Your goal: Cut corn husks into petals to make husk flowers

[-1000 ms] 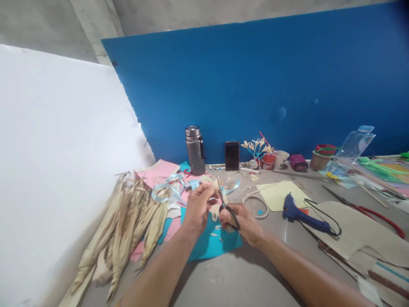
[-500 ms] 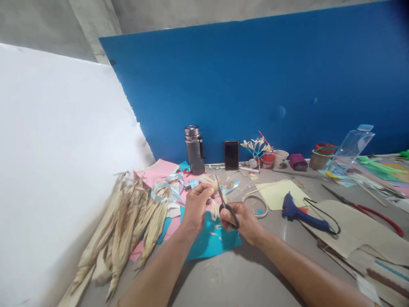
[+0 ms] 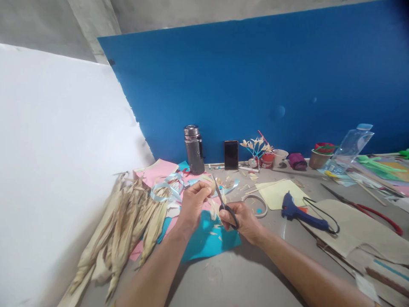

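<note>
Black-handled scissors [image 3: 228, 213] sit in my right hand [image 3: 242, 219], its fingers wrapped round the handles and the blades pointing up and away to the left. Between the thumb and fingers of my left hand [image 3: 194, 200] is a small pale piece of dried husk [image 3: 213, 186], close beside the blades. Whether the blades touch it I cannot tell. Below both hands lies a blue sheet of paper [image 3: 207, 243] with pale scraps on it. Dried corn husks [image 3: 119, 230] are heaped at the left.
A grey flask [image 3: 194, 151] and a phone [image 3: 231, 154] stand at the back, with husk flowers [image 3: 255, 147] to their right. Right of my hands are a tape roll [image 3: 260, 202], a blue glue gun [image 3: 303, 216], red-handled shears [image 3: 367, 209] and a tilted plastic bottle [image 3: 349, 149].
My left hand has shifted slightly left, with the piece of husk still in its fingers. The scissor blades have swung a little to the left; my right hand stays nearly in place.
</note>
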Tool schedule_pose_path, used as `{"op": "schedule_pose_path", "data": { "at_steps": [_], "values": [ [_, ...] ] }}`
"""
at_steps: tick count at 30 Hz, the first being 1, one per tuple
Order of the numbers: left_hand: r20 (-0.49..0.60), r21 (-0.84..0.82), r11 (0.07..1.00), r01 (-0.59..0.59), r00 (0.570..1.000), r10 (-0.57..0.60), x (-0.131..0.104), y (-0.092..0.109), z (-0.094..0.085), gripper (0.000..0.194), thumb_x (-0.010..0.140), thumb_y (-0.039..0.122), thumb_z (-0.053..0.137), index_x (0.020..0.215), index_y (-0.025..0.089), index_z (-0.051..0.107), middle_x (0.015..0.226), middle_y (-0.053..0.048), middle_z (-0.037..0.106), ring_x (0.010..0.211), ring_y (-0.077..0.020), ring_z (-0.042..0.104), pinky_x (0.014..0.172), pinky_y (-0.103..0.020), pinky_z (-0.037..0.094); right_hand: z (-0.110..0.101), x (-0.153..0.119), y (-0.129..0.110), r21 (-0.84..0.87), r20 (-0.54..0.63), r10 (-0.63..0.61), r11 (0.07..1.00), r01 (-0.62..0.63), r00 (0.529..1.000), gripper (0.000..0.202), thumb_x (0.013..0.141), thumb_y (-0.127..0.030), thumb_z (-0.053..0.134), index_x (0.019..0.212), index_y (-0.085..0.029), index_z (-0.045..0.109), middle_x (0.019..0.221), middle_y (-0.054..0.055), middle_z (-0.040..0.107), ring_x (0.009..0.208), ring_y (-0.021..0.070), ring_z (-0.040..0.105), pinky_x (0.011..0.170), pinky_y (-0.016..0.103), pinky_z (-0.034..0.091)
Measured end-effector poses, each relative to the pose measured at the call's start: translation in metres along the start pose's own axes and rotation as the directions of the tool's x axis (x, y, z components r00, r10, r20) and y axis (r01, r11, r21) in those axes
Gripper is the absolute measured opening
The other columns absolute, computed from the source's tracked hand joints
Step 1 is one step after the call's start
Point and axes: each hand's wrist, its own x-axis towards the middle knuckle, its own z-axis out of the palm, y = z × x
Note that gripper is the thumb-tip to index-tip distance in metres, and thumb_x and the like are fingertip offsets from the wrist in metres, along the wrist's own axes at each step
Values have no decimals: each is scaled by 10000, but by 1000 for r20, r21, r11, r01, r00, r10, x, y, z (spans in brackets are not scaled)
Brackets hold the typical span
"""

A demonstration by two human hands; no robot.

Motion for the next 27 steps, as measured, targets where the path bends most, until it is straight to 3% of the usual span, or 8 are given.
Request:
{"op": "schedule_pose_path", "data": {
  "at_steps": [4,12,16,18,22,24,27],
  "values": [
    [1,21,999,-47,999,47,-1,4,-1,117,688,215,659,587,183,609,586,24,536,599,-113,426,622,-254,349,-1,0,5,3,-8,19,1000,-19,1000,586,717,-679,711,513,-151,561,490,8,518,501,104,419,506,251,299],
    [33,-66,996,58,998,-56,0,7,2,179,658,281,716,571,175,601,580,18,534,579,-106,449,602,-247,371,-5,6,7,60,-157,46,998,-37,987,586,732,-713,677,639,-135,656,580,33,565,508,96,416,470,223,298],
    [122,-139,987,87,990,-70,-3,11,4,172,625,259,771,592,172,626,677,-14,600,650,-129,525,642,-253,425,-7,9,3,63,-162,74,996,-64,984,578,674,-693,733,604,-127,642,543,17,541,475,78,384,445,215,268],
    [242,-150,974,170,961,-130,-6,11,6,186,617,248,795,589,169,629,735,-38,628,677,-154,564,643,-273,453,-7,9,0,87,-132,52,995,-41,990,557,653,-667,760,600,-125,645,531,5,534,475,75,392,446,211,278],
    [486,-133,923,361,835,-256,-11,7,7,200,665,278,789,607,167,633,623,-26,571,570,-145,530,566,-282,452,-6,7,-4,163,-47,20,987,-12,999,487,548,-560,865,693,-134,681,586,-3,592,525,99,494,489,216,384],
    [496,-154,905,397,823,-277,-10,2,7,204,664,278,788,608,161,631,639,-38,595,547,-134,521,552,-280,456,-4,7,-4,193,-29,48,980,-41,998,490,503,-530,892,699,-132,684,609,0,608,536,108,523,501,227,417],
    [454,-218,887,407,847,-277,-9,-2,8,187,650,260,784,626,153,633,763,-65,662,543,-123,535,538,-277,465,-3,9,-2,212,-17,88,974,-82,996,488,518,-529,890,686,-119,684,616,4,610,508,81,489,480,210,386]
  ]
}}
